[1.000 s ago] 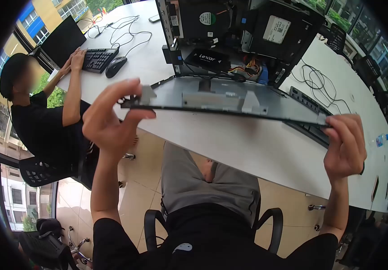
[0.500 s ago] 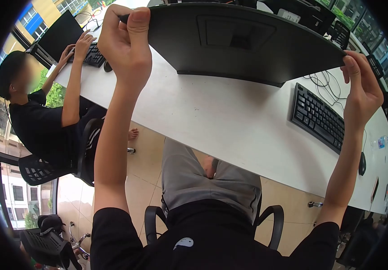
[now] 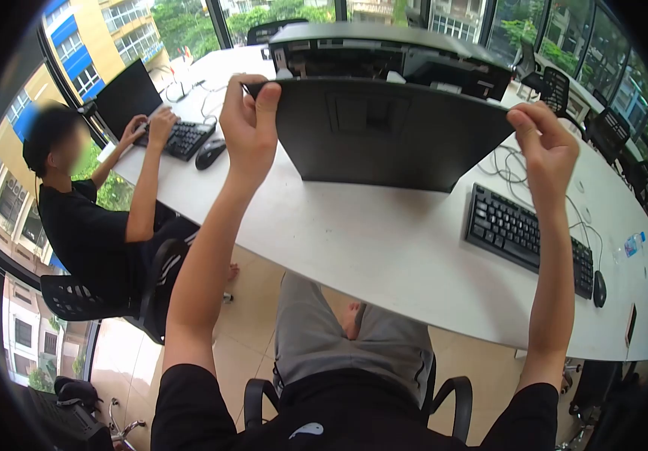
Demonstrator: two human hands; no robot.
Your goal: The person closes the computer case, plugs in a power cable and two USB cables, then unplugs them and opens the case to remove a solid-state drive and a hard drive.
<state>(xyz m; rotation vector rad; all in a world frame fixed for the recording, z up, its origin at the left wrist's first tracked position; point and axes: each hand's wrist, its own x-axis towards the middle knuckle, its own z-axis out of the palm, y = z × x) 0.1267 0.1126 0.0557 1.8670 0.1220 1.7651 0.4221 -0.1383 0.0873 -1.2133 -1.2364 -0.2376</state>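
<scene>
A flat black computer case side panel (image 3: 395, 146) with a square recess stands nearly upright in front of me, its lower edge at the white table (image 3: 384, 263). My left hand (image 3: 252, 124) pinches its upper left corner, the thumb on the near face. At the upper right corner my right hand (image 3: 546, 154) grips the panel between thumb and bent fingers. Just behind it sits a black computer case (image 3: 452, 71), its open side showing dark internal parts; the panel hides its lower portion.
A black keyboard (image 3: 515, 233) lies right of the panel, with loose cables behind it and a mouse (image 3: 600, 289) beside it. Farther right is a plastic bottle (image 3: 634, 244). On the left a seated person (image 3: 87, 203) has both hands at another keyboard (image 3: 181, 139), near a mouse (image 3: 209, 154).
My view has tilted up, showing more of the case. Both hands have moved closer together in view, still holding the panel's corners. The panel looks smaller and farther from me.
</scene>
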